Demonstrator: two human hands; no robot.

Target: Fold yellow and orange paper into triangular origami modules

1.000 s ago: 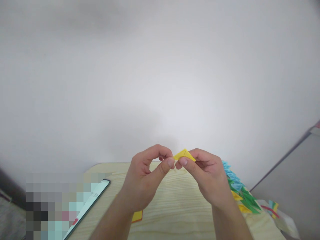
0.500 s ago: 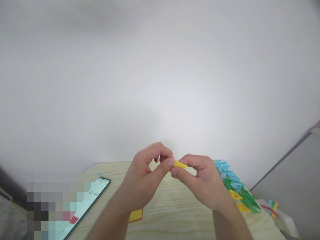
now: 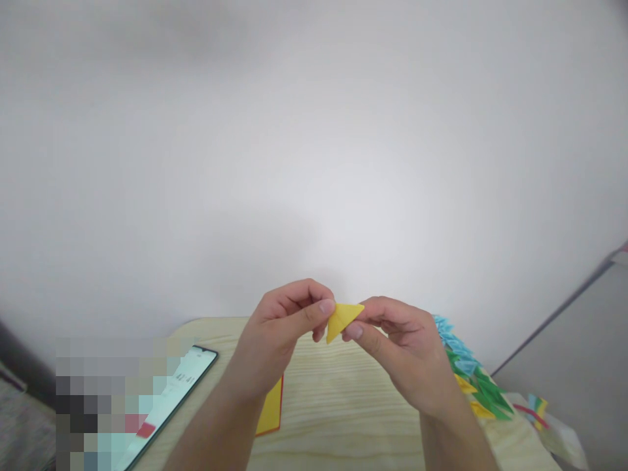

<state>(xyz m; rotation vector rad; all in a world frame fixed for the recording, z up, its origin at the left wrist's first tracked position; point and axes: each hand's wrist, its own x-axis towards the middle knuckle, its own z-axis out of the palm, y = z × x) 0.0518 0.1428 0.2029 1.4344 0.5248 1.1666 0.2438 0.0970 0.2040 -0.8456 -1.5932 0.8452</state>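
A small piece of folded yellow paper (image 3: 342,318), shaped like a triangle, is held up above the table between both hands. My left hand (image 3: 289,327) pinches its upper left corner between thumb and index finger. On the other side, my right hand (image 3: 400,347) has thumb and index finger closed at the paper's right edge; part of that grip is hidden behind the paper. Partly behind my left forearm lies a yellow sheet with a red edge (image 3: 271,412) on the table.
On the wood-grain table (image 3: 343,418), a phone with a lit screen (image 3: 171,399) lies at the left, partly blurred out. Along the right edge are folded blue pieces (image 3: 458,347), green pieces (image 3: 490,392) and yellow pieces (image 3: 481,410). A white wall (image 3: 314,163) stands behind.
The yellow paper has turned from a narrow sliver to show its wide triangular face. My right hand has shifted slightly to the right, and both hands still grip the paper.
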